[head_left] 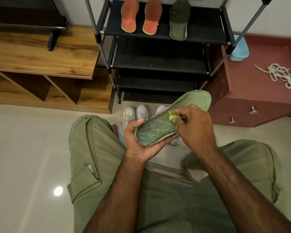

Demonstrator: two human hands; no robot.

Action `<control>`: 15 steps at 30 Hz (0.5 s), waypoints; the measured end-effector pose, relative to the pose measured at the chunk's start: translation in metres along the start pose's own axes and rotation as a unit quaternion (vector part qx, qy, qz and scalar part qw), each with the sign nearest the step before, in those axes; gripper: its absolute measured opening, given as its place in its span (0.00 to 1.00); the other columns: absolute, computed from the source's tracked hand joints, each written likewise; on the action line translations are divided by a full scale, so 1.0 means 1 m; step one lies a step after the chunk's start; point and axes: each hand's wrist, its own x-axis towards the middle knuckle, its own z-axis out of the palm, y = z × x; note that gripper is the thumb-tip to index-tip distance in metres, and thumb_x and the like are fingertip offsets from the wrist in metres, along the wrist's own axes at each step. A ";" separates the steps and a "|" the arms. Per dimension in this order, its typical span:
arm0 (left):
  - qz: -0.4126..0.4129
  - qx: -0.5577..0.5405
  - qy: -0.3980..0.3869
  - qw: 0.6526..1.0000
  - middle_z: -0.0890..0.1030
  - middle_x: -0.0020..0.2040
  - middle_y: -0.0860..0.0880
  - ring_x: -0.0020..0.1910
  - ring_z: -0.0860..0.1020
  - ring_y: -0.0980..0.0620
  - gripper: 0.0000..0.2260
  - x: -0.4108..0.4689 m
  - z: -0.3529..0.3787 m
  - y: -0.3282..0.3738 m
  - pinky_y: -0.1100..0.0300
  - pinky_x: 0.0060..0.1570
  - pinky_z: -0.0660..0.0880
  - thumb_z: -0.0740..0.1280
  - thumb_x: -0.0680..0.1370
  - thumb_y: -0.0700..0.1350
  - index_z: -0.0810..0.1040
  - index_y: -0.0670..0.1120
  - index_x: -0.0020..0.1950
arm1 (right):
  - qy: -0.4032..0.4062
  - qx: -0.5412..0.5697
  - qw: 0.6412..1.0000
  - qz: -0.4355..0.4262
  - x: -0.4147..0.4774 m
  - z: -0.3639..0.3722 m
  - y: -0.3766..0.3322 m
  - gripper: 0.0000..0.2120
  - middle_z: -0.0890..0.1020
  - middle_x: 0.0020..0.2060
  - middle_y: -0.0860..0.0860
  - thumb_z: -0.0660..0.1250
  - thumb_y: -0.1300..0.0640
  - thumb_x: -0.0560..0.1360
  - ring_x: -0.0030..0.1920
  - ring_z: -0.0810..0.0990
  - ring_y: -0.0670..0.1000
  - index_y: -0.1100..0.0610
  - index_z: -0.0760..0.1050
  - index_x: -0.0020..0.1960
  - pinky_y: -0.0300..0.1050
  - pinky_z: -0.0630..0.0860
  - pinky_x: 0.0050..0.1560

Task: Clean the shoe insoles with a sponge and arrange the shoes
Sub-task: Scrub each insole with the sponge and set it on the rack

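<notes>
My left hand [142, 145] grips the heel end of a green insole [161, 126], holding it over my lap with soapy streaks on its dark lower half. My right hand [193, 126] pinches a small bright green sponge [174, 116] and presses it onto the insole's middle. Two orange insoles [129, 15] [152, 17] and a second green insole [179, 19] lie on the top shelf of the black shoe rack [160, 66]. White shoes [136, 114] stand on the floor below my hands, partly hidden by the held insole.
A wooden cabinet [40, 56] stands left of the rack. A maroon drawer unit [259, 91] on the right carries a blue cup [238, 49] and a heap of white laces [282, 76]. My knees in green shorts fill the lower view over a glossy tile floor.
</notes>
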 end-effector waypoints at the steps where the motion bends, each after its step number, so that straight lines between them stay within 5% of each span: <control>1: 0.004 0.012 -0.032 0.999 0.72 0.70 0.31 0.71 0.72 0.32 0.32 -0.001 0.001 0.000 0.32 0.75 0.59 0.59 0.74 0.53 0.71 0.33 0.72 | -0.005 0.010 1.000 -0.002 0.000 0.001 -0.001 0.11 0.82 0.48 0.43 0.75 0.60 0.76 0.47 0.81 0.44 0.50 0.86 0.56 0.45 0.81 0.55; 7: 0.028 -0.005 -0.029 0.999 0.74 0.68 0.31 0.69 0.74 0.33 0.31 0.004 -0.002 -0.002 0.32 0.73 0.65 0.59 0.73 0.52 0.73 0.34 0.70 | 0.023 0.050 0.998 0.037 0.008 0.001 -0.005 0.11 0.86 0.48 0.46 0.76 0.59 0.75 0.44 0.83 0.42 0.50 0.86 0.56 0.48 0.83 0.52; 12: 0.037 0.030 -0.021 0.999 0.83 0.54 0.38 0.57 0.82 0.42 0.24 0.001 -0.006 -0.001 0.49 0.65 0.74 0.57 0.75 0.51 0.81 0.35 0.57 | -0.108 0.040 0.993 -0.036 -0.016 0.026 -0.025 0.11 0.82 0.50 0.45 0.76 0.58 0.75 0.49 0.81 0.45 0.48 0.86 0.56 0.47 0.81 0.56; 15: 0.044 0.025 -0.018 0.999 0.83 0.56 0.37 0.58 0.82 0.41 0.24 0.002 -0.010 -0.001 0.46 0.63 0.76 0.55 0.76 0.50 0.82 0.35 0.58 | -0.072 0.037 0.996 -0.023 -0.007 0.023 -0.020 0.10 0.83 0.49 0.45 0.76 0.58 0.75 0.47 0.81 0.45 0.48 0.87 0.54 0.49 0.81 0.55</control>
